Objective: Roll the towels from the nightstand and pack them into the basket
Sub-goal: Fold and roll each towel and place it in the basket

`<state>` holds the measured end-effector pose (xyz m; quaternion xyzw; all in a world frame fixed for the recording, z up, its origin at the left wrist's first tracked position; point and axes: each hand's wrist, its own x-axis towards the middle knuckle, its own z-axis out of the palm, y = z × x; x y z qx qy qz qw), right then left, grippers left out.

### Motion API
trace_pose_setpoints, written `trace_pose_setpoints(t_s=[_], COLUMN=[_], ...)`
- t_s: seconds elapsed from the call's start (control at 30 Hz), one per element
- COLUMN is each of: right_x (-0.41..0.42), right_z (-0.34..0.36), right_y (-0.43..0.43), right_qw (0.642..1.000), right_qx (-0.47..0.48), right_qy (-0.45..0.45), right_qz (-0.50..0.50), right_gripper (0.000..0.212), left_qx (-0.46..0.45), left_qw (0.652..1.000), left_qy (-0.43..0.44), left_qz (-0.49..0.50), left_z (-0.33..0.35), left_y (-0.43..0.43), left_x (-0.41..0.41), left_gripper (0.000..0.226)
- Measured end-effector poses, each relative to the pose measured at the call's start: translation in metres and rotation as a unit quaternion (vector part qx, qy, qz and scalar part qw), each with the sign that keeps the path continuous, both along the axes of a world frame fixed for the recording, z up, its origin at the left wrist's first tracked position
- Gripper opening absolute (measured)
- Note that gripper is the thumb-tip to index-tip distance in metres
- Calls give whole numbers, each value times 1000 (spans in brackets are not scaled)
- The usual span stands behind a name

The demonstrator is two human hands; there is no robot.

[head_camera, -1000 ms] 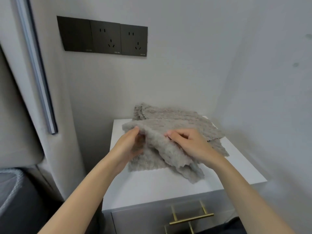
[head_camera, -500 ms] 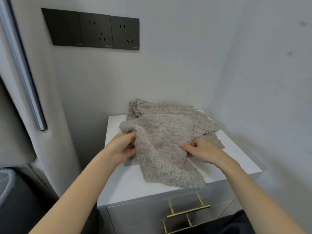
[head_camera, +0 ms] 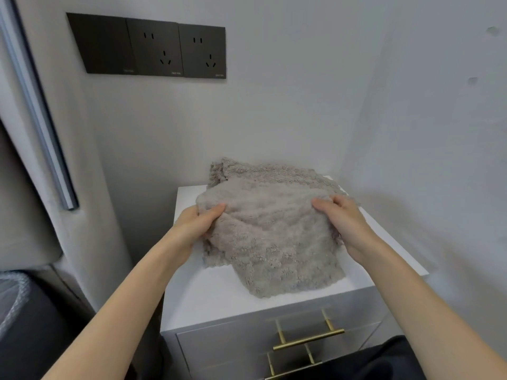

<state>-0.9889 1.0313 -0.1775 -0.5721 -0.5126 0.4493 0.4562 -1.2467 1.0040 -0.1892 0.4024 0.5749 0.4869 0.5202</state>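
A fluffy beige-grey towel (head_camera: 271, 242) is spread in front of me over the white nightstand (head_camera: 219, 292), its lower edge hanging near the front. My left hand (head_camera: 194, 229) pinches its upper left corner. My right hand (head_camera: 343, 226) grips its upper right edge. More towels (head_camera: 274, 171) of the same colour lie behind it against the wall. No basket is in view.
The nightstand has grey drawers with brass handles (head_camera: 307, 341). Walls close it in at the back and right. Dark wall sockets (head_camera: 153, 48) hang above. A padded headboard with a metal strip (head_camera: 41, 119) stands on the left; bubble wrap (head_camera: 11, 297) shows at lower left.
My right hand moved from the towel's middle out to its right edge, and the crumpled towel is now stretched flat between both hands.
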Motion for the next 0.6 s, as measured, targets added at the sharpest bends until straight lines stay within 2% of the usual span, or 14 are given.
trace_pose_setpoints(t_s=[0.07, 0.17, 0.27, 0.33, 0.37, 0.43, 0.47, 0.53, 0.6], right_x=[1, -1, 0, 2, 3, 4, 5, 6, 7], right_z=[3, 4, 0, 0, 0, 0, 0, -1, -2], right_y=[0, -1, 0, 0, 0, -1, -1, -2, -5], right_qw=[998, 990, 989, 990, 991, 995, 997, 997, 981], right_qx=[8, -5, 11, 22, 24, 31, 37, 68, 129], right_qy=[54, 137, 122, 112, 109, 92, 62, -42, -147], right_qz=[-33, -44, -85, -85, -72, -19, 7, 18, -16], right_gripper=[24, 34, 42, 47, 49, 50, 51, 48, 37], left_qx=[55, 79, 77, 99, 111, 139, 153, 184, 212], left_qw=[993, 984, 987, 992, 992, 982, 970, 923, 879], left_qy=[103, 149, 105, 49, 53, 126, 190, 337, 422], left_qz=[27, 57, 93, 69, 39, -12, -13, 24, 68], left_z=[1, 3, 5, 8, 9, 9, 8, 5, 4], left_y=[-2, -4, -7, -13, -15, -19, -20, -20, -22], left_x=[-10, -21, -26, -31, -34, -37, -37, -37, -37], left_gripper=[31, 37, 49, 65, 74, 82, 78, 61, 44])
